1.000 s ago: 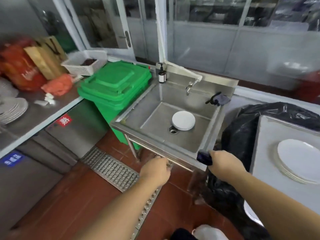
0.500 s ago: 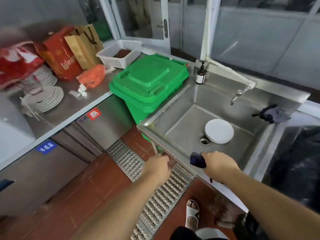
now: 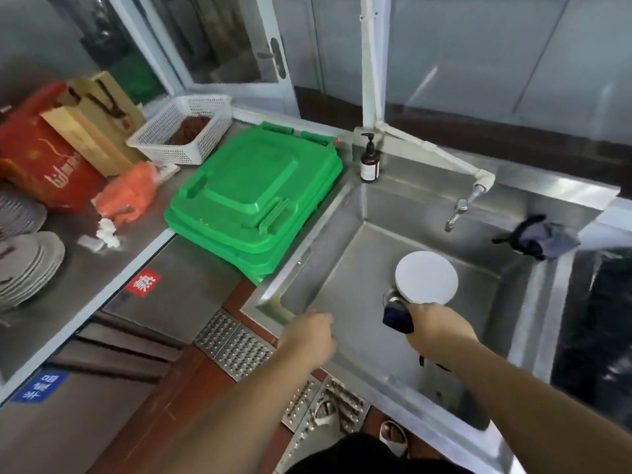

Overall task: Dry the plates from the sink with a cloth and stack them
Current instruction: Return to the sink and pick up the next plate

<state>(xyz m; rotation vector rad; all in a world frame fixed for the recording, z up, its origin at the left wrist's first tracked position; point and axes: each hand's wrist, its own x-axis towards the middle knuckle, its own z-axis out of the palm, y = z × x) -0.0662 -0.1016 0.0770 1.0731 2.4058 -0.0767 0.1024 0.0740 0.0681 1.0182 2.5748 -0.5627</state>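
A person leans over a steel sink [image 3: 513, 302] where a small stack of white plates [image 3: 426, 278] sits beside the drain. The right hand [image 3: 439, 331] is curled around a bunched dark cloth [image 3: 396, 318], just short of the plates; the left hand [image 3: 307, 340], loosely curled and holding nothing, hovers over the front rim. Wet plates could slip from a one-handed lift and chip against the steel.

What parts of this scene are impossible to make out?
All in the head view:
- Plates in the sink: seen from above, so their number is unclear.
- Cloth: mostly hidden inside the right hand.
- Left hand: blurred, fingers hidden behind its back.
- Counter plates: cut off by the left edge.
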